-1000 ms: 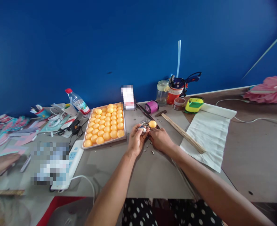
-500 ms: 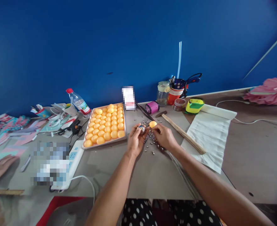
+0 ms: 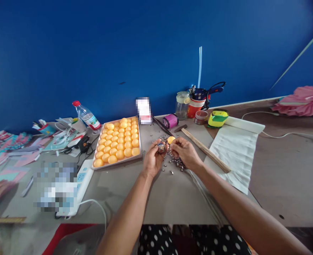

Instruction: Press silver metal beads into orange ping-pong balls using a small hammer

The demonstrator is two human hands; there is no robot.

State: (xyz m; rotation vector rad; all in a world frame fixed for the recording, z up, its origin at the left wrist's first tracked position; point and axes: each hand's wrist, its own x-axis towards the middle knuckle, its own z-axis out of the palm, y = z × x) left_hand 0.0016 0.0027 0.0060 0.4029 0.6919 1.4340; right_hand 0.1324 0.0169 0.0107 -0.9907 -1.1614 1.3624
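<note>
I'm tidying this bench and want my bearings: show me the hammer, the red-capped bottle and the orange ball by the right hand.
Hammer (image 3: pixel 206 150): head view, on its wooden handle.
Bottle (image 3: pixel 88 118): head view, on its body.
Orange ball (image 3: pixel 171 140): head view, on its visible side.

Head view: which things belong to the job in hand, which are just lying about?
Job, likely:
roundish shiny silver-coloured piece in left hand
yellow-orange ball beside right hand
small loose metallic pieces
white tray of yellow-orange balls

Lying about, apparently:
clear plastic bottle with red cap
glossy purple cylinder
wooden-handled hammer
pink pleated bundle
</note>
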